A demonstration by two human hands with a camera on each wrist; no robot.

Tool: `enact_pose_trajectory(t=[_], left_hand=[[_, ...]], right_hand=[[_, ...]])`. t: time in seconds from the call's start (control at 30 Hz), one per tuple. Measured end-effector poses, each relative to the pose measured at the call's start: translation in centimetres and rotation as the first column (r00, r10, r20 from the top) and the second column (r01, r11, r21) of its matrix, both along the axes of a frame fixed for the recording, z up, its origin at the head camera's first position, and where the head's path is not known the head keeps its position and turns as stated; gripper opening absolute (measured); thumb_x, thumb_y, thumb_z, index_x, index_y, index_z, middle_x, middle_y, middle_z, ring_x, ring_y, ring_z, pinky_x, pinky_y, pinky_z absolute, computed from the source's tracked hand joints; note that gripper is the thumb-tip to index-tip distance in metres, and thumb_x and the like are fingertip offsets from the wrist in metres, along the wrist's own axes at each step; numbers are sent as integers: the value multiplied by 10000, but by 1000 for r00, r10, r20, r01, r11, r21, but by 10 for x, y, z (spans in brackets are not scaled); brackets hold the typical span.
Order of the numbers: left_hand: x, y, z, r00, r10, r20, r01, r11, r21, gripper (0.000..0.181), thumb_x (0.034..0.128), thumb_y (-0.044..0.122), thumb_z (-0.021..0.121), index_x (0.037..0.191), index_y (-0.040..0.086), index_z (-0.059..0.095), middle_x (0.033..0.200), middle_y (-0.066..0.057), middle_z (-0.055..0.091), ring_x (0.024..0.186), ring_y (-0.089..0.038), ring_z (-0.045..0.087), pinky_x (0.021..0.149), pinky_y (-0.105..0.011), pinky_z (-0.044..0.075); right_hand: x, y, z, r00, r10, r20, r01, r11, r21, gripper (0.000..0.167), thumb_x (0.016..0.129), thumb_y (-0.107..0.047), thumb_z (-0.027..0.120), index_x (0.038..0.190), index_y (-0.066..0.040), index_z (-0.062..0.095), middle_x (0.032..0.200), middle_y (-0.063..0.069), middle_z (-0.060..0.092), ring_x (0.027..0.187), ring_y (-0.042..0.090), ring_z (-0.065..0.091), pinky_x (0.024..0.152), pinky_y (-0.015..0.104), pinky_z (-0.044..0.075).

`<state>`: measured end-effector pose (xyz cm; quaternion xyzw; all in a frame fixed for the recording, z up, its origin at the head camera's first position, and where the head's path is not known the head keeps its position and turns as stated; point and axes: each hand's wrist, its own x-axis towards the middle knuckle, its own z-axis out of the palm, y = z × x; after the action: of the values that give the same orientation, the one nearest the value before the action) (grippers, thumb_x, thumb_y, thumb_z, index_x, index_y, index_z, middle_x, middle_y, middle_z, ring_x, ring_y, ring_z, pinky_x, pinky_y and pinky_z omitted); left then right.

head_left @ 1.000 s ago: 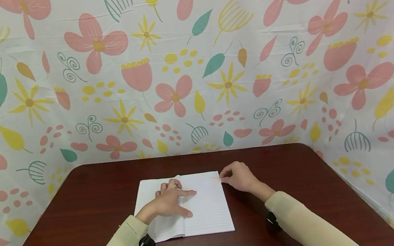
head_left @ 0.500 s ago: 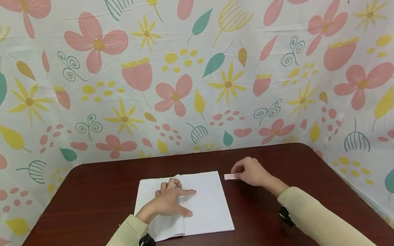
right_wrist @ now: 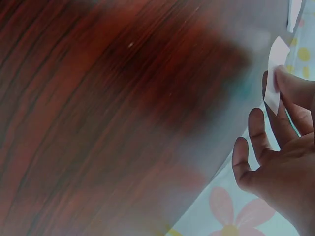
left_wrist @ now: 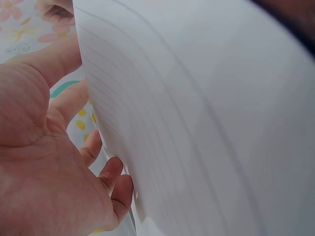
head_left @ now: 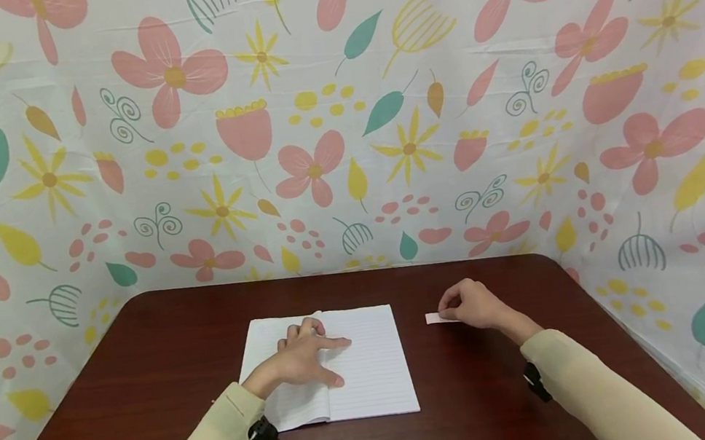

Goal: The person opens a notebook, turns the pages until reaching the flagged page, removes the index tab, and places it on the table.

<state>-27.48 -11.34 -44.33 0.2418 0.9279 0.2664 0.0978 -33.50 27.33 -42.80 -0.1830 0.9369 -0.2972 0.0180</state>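
An open lined notebook (head_left: 373, 364) lies on the table in the head view. My left hand (head_left: 301, 359) rests on it across the fold, fingers spread, with thumb and index finger on the right-hand page. In the left wrist view the lined page (left_wrist: 197, 123) curves up beside the fingers. To the right of the notebook, my right hand (head_left: 483, 305) pinches a small pale paper strip (head_left: 439, 318), like a sticky note tab, between thumb and index finger. The right wrist view shows that strip (right_wrist: 278, 51) slightly bent, the other fingers loosely curled below.
The dark reddish-brown wooden table (head_left: 168, 389) carries the notebook near its middle. A flowered cloth (head_left: 343, 140) hangs behind the table and along both sides. A white corner (right_wrist: 294, 14), seemingly the notebook, shows at the upper right of the right wrist view.
My right hand has moved rightwards, taking the paper strip from the right-hand page's upper right edge out over the bare table. The left hand has stayed in place on the notebook.
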Motion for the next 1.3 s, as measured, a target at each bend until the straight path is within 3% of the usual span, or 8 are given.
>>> enact_pose_trajectory(t=[0.43, 0.93, 1.07, 1.3], left_hand=[[-7, 1, -10, 1000, 25, -6, -25, 1000, 9, 662, 803, 335, 927, 1423, 289, 700, 1295, 1, 349, 1052, -308, 307, 812, -481, 287], [-7, 1, -9, 1000, 23, -3, -23, 1000, 4, 664, 802, 342, 925, 1424, 295, 699, 1302, 6, 351, 1073, -313, 308, 816, -479, 283], [-7, 1, -8, 1000, 25, 0, -25, 1000, -1, 663, 806, 345, 924, 1426, 299, 697, 1300, 11, 348, 1067, -312, 309, 805, -469, 278], [-7, 2, -8, 1000, 25, 3, -25, 1000, -2, 659, 811, 337, 922, 1428, 288, 696, 1292, 11, 350, 1046, -310, 310, 794, -468, 280]], right_hand=[[0, 4, -8, 1000, 3, 0, -3, 1000, -13, 78, 932, -54, 795, 863, -90, 795, 842, 16, 698, 714, 199, 518, 658, 357, 453], [1, 2, -13, 1000, -3, -6, 3, 1000, -22, 66, 931, -57, 798, 866, -64, 790, 850, 16, 697, 736, 203, 527, 667, 351, 460], [1, 2, -14, 999, 24, -31, -25, 1000, -19, 26, 933, -63, 800, 913, -54, 814, 902, 2, 726, 788, 198, 565, 710, 360, 495], [2, 0, -15, 992, 107, -70, -107, 994, -6, 68, 938, -109, 813, 979, -143, 857, 966, -21, 715, 926, 213, 604, 794, 412, 498]])
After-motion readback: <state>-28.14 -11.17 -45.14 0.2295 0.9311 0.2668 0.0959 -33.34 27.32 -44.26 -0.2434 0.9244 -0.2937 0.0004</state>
